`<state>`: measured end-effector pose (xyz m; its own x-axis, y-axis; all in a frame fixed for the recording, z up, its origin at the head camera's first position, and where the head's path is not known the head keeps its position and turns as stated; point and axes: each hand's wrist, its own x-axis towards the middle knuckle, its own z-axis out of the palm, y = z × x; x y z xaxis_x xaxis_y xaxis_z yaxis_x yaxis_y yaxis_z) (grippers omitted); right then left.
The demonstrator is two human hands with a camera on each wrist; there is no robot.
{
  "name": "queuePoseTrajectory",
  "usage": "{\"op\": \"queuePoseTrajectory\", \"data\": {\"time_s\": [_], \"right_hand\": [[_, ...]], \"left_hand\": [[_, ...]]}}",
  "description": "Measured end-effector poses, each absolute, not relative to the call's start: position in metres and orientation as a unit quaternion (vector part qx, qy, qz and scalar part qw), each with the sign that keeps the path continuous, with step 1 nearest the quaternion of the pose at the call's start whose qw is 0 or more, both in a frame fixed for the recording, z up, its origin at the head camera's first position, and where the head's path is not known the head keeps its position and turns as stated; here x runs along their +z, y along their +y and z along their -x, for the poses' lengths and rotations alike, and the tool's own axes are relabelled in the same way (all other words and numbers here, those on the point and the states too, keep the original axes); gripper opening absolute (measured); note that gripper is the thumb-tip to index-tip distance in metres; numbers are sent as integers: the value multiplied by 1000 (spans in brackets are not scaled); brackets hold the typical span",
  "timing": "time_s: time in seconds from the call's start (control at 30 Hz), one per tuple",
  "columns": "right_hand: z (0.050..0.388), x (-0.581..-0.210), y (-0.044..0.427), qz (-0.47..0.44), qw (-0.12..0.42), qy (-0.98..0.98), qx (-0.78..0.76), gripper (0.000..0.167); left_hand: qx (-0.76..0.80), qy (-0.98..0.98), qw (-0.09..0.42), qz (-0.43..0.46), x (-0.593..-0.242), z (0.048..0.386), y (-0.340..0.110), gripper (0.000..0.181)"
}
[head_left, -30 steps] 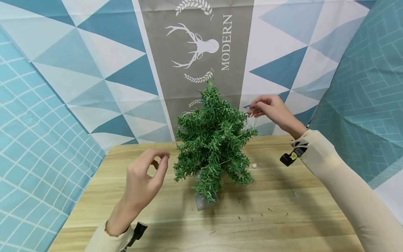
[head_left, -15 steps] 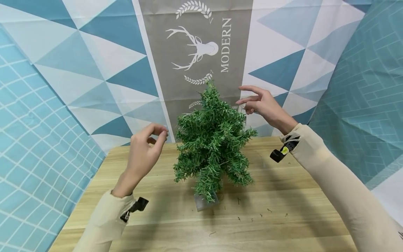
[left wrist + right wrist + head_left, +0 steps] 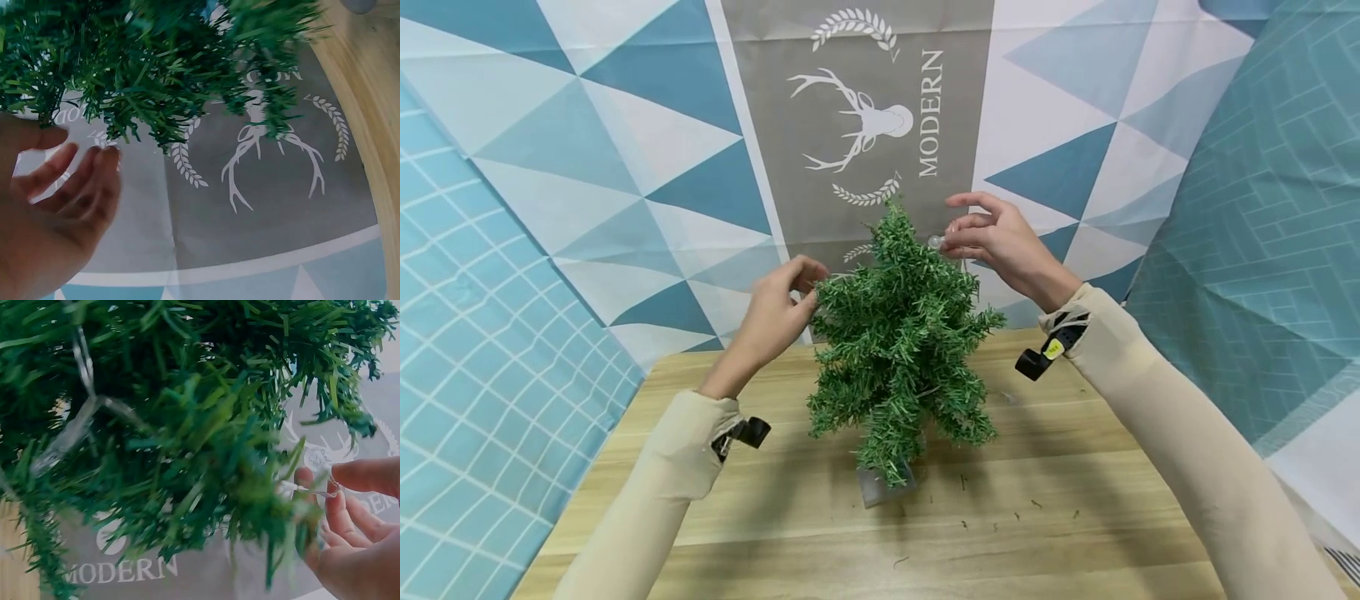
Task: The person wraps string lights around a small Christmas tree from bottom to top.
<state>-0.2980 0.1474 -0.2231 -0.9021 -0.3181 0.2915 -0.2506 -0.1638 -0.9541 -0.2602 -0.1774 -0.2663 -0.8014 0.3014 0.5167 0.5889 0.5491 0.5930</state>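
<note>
A small green artificial Christmas tree (image 3: 898,342) stands upright on a grey block base (image 3: 880,487). My right hand (image 3: 1003,250) is beside its upper right side and pinches a clear string light between thumb and finger. One round clear bulb (image 3: 936,242) sticks out at the fingertips. In the right wrist view, the light's transparent wire (image 3: 83,362) runs among the branches, with a clear bulb (image 3: 53,456) hanging at the lower left. My left hand (image 3: 778,312) is at the left branches, fingers loosely bent; the left wrist view shows a gap between thumb and fingers (image 3: 94,194).
The wooden table (image 3: 760,533) has several small dark green scraps (image 3: 1037,503) on its front right part. Behind it hangs a patterned cloth (image 3: 685,167) with a deer head print, close to the tree. Blue tiled-pattern sheets (image 3: 482,358) hang at both sides.
My right hand has moved left and up towards the treetop, bringing the string light along. The left hand has risen and moved right to the tree's left branches. A white bulb above the table has gone from sight.
</note>
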Motion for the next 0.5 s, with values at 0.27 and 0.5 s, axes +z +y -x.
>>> {"op": "queuePoseTrajectory", "data": {"time_s": [0.27,0.5], "right_hand": [[312,-205,134,220,55,684,-693,46],[316,-194,125,249,78,662,-703,54]], "left_hand": [[-450,-826,122,317,-245,287,-158,31],[-558,-774,50,294,-228,307,-159,46]]}}
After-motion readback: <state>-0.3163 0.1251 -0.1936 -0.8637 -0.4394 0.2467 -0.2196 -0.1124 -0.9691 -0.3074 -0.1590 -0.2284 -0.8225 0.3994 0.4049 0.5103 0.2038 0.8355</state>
